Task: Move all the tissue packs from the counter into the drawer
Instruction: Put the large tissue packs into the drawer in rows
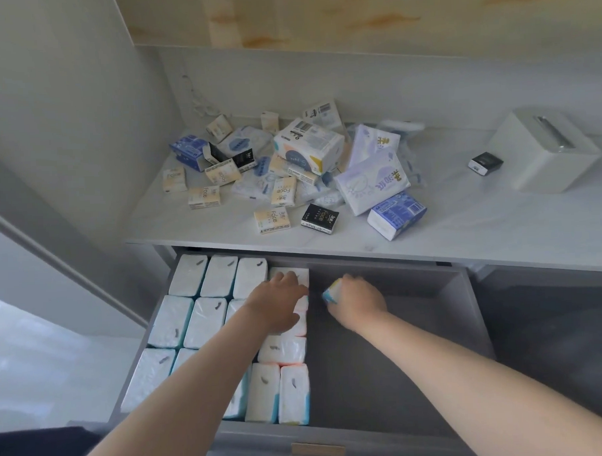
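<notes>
A heap of tissue packs in white, cream, blue, lilac and black wrappers lies on the pale counter. Below it the grey drawer stands pulled out. Its left half holds rows of white packs standing on edge. My left hand rests flat on the packs in the fourth column, fingers straight. My right hand is inside the drawer just right of those rows and grips a white pack with blue and yellow edges, mostly hidden by the fingers.
A white square tissue box stands at the counter's right, with a small black pack beside it. A white wall closes the left side. The drawer's right half shows bare grey floor. A wooden handle sits on the drawer front.
</notes>
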Tool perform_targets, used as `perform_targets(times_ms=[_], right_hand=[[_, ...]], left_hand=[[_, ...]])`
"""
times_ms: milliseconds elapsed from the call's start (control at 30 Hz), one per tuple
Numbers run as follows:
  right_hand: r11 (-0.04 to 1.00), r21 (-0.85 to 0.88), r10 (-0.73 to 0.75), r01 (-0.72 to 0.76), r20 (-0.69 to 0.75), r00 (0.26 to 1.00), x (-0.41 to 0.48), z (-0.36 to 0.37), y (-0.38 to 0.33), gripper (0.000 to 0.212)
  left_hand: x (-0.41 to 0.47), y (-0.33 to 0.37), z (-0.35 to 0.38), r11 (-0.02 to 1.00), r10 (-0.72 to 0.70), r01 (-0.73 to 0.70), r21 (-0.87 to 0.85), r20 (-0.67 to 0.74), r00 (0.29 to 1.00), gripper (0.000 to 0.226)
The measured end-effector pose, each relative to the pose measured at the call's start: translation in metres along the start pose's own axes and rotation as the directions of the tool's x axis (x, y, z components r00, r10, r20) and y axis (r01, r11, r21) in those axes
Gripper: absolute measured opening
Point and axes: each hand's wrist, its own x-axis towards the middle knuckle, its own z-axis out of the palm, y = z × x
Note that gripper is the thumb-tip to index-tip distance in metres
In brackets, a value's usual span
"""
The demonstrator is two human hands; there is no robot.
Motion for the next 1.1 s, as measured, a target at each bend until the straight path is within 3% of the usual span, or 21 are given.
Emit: perform_targets(times_ms=[100,167,233,333,467,567,667,867,1100], right_hand=[[0.903,0.345,0.236,-0.256,0.1,0.967,0.006,0.002,-0.002,0.058],[0.769,0.573,0.216,-0.283,0.185,0.959,0.011,0.004,-0.008,0.051],[0.683,0.666,0.157,-0.301,0.269,0.95,0.012,0.007,-0.014,0.037],[0.684,0.654,0.137,-0.323,0.32,0.938,0.011,0.011,-0.013,0.038],[0.759,0.611,0.097,-0.225,0.236,0.967,0.011,0.011,-0.009,0.051],[0.929,0.367,-0.023,-0.045,0.178,0.984,0.005,0.006,-0.011,0.044],[0.991,0.096,-0.1,0.089,0.123,0.987,-0.002,-0.006,-0.008,0.042],[0.954,0.032,-0.3,0.299,0.045,0.953,-0.016,-0.063,-0.008,0.03],[0.913,0.15,-0.331,0.379,-0.271,0.904,-0.002,-0.16,-0.023,0.026]], left_hand=[[0.007,0.0,0.001,0.999,-0.001,0.003,0.045,-0.044,0.999,0.054],[0.011,0.0,0.003,0.998,0.002,0.001,0.059,-0.058,0.998,0.053],[0.015,0.001,0.003,0.999,-0.004,0.007,0.045,-0.059,0.998,0.056],[0.016,0.001,0.004,1.0,0.01,-0.009,0.02,-0.051,0.999,0.065],[0.013,0.0,0.005,0.998,0.042,-0.042,0.053,0.013,0.999,0.066],[0.012,0.003,-0.003,0.998,0.017,-0.022,0.059,0.077,0.997,0.066],[0.012,0.009,-0.019,1.0,-0.023,0.021,0.019,0.116,0.993,0.063],[0.006,0.015,-0.068,0.979,-0.121,0.11,-0.169,-0.056,0.991,0.035],[0.015,-0.004,-0.147,0.951,-0.234,0.152,-0.269,-0.305,0.923,0.022]])
